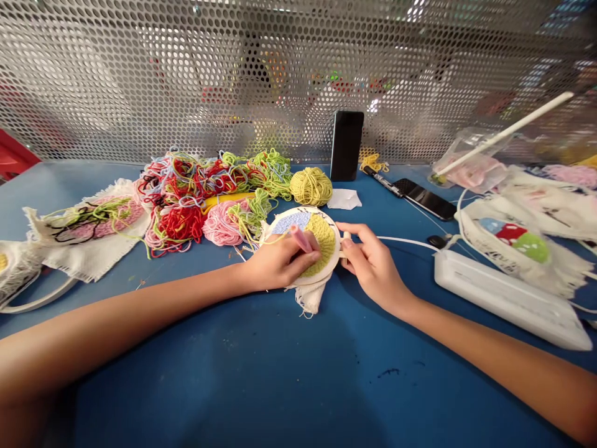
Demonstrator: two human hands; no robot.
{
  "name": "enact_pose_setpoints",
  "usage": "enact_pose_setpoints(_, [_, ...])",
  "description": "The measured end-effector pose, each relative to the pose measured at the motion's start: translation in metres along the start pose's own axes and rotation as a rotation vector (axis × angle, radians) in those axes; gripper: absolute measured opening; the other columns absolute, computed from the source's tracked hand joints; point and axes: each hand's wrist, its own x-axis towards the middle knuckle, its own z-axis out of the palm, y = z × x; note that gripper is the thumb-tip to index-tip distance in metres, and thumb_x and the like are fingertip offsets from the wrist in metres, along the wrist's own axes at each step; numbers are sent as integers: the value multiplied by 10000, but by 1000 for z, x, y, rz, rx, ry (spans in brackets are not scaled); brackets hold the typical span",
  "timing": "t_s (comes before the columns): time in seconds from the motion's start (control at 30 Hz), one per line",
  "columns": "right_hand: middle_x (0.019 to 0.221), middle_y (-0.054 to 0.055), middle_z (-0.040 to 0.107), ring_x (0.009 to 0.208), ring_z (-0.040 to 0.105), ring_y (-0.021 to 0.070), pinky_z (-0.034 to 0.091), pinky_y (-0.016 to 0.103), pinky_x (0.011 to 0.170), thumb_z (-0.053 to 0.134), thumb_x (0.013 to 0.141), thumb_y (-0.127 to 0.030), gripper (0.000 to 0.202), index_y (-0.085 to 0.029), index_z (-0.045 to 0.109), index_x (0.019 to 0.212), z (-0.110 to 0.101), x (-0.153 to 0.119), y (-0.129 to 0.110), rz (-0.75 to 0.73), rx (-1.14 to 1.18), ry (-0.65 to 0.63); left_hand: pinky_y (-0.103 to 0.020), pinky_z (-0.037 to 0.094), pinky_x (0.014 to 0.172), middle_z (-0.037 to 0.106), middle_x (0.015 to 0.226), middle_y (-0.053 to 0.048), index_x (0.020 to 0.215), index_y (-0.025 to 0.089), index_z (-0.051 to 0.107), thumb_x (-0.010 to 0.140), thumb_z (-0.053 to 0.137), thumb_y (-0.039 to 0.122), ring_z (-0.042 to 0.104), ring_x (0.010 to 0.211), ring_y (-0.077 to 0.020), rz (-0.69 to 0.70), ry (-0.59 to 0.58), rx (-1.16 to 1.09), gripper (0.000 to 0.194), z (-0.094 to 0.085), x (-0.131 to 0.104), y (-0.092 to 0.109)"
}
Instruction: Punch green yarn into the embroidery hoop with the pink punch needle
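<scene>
Head view: the left hand (280, 264) pinches a pink punch needle (301, 239) against the embroidery hoop (321, 239) lying on the blue surface (261, 367); the right hand (370, 264) grips the hoop's right rim, beside tangled yarn (205, 193).

Open bench at my near edge, clutter along the far edge.

The blue bench (261, 373) lies bare between my forearms and toward the near edge. Toward the far edge the yarn tangle (205, 186), yellow ball (311, 185) and upright phone (347, 145) block me; the white power strip (508, 300) and cable hem the right edge, cloth pieces (88, 227) the left.
</scene>
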Motion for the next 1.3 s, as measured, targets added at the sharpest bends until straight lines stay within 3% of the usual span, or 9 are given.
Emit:
enact_pose_setpoints(0.1, [528, -67, 383, 479, 337, 65, 345, 200, 477, 442, 885, -410, 329, -181, 489, 1117, 1, 2, 0, 26, 16, 13, -223, 438, 614, 580, 747, -39, 790, 122, 571, 895, 407, 305, 534, 646, -98, -111, 97, -112, 266, -3, 0, 0])
enact_pose_setpoints(0.27, [556, -52, 429, 502, 386, 72, 400, 214, 515, 454, 873, -424, 333, -183, 498, 1099, 1, 5, 0, 73, 47, 12, -168, 334, 419, 482, 628, 15, 746, 127, 531, 885, 435, 382, 406, 470, -40, -233, 337, -489, 306, -3, 1, -3])
enact_pose_setpoints(0.4, [582, -41, 465, 526, 421, 75, 414, 214, 528, 459, 869, -426, 336, -181, 494, 1095, 0, 6, 1, 85, 72, 7, -157, 302, 386, 468, 601, 30, 747, 136, 512, 873, 455, 399, 378, 448, -33, -259, 399, -570, 298, -2, 2, -3])
enact_pose_setpoints(0.7, [623, -27, 501, 552, 448, 79, 416, 213, 535, 450, 874, -427, 337, -187, 489, 1107, -2, 4, 3, 71, 55, 3, -172, 360, 457, 521, 679, -3, 705, 127, 523, 884, 442, 352, 427, 501, -39, -186, 346, -318, 298, -5, -1, -3])
enact_pose_setpoints(1.0, [628, -30, 491, 558, 463, 82, 431, 219, 549, 452, 874, -424, 342, -178, 487, 1108, 0, 6, 1, 78, 89, -2, -163, 359, 442, 513, 671, 8, 753, 128, 515, 897, 430, 316, 426, 480, -32, -156, 340, -398, 252, -5, -2, -5])
enact_pose_setpoints(1.13, [635, -30, 481, 550, 438, 75, 405, 208, 524, 457, 874, -421, 340, -178, 489, 1110, 0, 4, 0, 71, 95, -1, -187, 383, 491, 538, 687, -13, 728, 121, 545, 886, 439, 292, 467, 530, -56, -108, 247, -198, 256, -6, 0, -4])
enact_pose_setpoints(1.3, [587, -43, 446, 523, 405, 74, 383, 207, 506, 440, 884, -423, 343, -200, 485, 1141, -2, 0, 0, 15, 49, 2, -223, 439, 603, 594, 722, -40, 770, 128, 549, 871, 436, 226, 532, 634, -99, 82, 31, -8, 181, -3, 0, -2])
